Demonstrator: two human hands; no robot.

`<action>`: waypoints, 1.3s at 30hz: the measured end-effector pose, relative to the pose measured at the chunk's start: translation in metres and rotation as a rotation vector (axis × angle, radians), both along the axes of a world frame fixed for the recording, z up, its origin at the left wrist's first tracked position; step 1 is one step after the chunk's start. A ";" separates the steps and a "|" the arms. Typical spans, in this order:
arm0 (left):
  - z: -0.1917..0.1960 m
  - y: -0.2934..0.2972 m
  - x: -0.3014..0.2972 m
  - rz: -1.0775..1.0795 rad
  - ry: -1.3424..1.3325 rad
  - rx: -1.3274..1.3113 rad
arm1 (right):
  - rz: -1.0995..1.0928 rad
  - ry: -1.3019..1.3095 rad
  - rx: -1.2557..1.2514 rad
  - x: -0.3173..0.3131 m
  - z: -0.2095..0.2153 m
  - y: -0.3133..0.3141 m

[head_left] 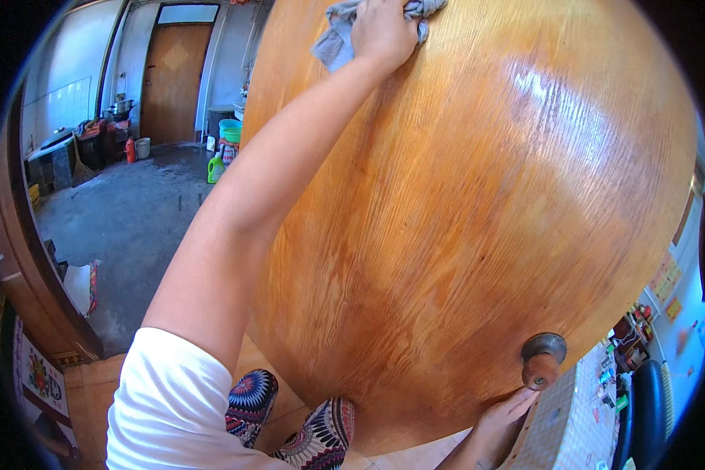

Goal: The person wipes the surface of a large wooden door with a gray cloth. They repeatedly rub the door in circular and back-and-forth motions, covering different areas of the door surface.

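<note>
A wooden door with a glossy, grained face fills most of the head view. High on it, my left hand is closed over a grey cloth and presses it against the wood. The cloth spreads out on both sides of my fingers. A round brown doorknob sticks out at the lower right of the door. Just below this knob, my right hand rests along the door near its edge, fingers stretched out, with no object seen in it.
My patterned trouser legs stand close to the door. Left, a doorway opens onto a dark floor with a green jug, a red bottle and a far door. Right, a table carries small items beside a black chair.
</note>
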State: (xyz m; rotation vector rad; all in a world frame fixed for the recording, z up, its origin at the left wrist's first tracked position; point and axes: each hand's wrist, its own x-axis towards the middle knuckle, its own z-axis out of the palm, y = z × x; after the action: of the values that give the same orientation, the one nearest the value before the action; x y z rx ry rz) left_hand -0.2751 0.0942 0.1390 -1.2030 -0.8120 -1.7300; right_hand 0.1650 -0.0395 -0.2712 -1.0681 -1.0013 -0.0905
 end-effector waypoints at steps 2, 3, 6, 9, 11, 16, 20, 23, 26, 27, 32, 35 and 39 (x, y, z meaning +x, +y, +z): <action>-0.014 0.004 -0.002 -0.061 -0.042 -0.023 | -0.074 -0.092 -0.017 0.011 -0.006 0.004; -0.038 0.010 0.002 -0.087 -0.051 -0.029 | -0.118 -0.128 -0.028 0.013 -0.009 0.003; -0.132 0.000 -0.003 -0.046 0.089 -0.246 | -0.123 -0.060 -0.048 0.005 -0.004 0.000; -0.238 -0.024 -0.018 -0.064 0.321 -0.327 | -0.074 0.017 -0.018 -0.003 -0.003 0.001; -0.261 -0.042 -0.020 -0.048 0.370 -0.465 | -0.126 -0.067 -0.081 -0.004 0.004 -0.004; -0.181 -0.020 0.004 -0.108 0.282 -0.241 | -0.169 -0.070 -0.104 0.010 -0.006 -0.003; -0.054 -0.009 0.000 -0.050 0.137 -0.200 | -0.140 0.012 -0.096 0.004 -0.003 0.001; -0.036 -0.004 -0.010 0.001 0.017 -0.013 | -0.090 0.072 -0.002 0.009 -0.009 0.012; -0.080 0.012 -0.019 0.028 0.054 -0.034 | -0.058 0.024 0.036 0.019 -0.017 0.018; -0.111 0.010 -0.018 0.038 0.058 -0.132 | -0.144 -0.071 -0.026 0.027 -0.020 0.018; -0.231 -0.038 0.004 -0.120 0.206 -0.528 | -0.151 -0.095 -0.091 0.024 -0.012 0.002; -0.187 -0.027 0.004 -0.017 0.181 -0.376 | -0.164 -0.082 -0.149 0.028 -0.011 0.002; -0.073 -0.001 -0.008 0.106 0.114 -0.142 | -0.191 -0.134 -0.106 0.020 -0.005 0.004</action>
State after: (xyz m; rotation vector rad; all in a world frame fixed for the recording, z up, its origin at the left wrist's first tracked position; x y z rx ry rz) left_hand -0.2827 0.0934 0.0657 -1.3166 -0.9256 -1.5254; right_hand 0.1852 -0.0350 -0.2766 -1.2670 -1.0315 -0.2698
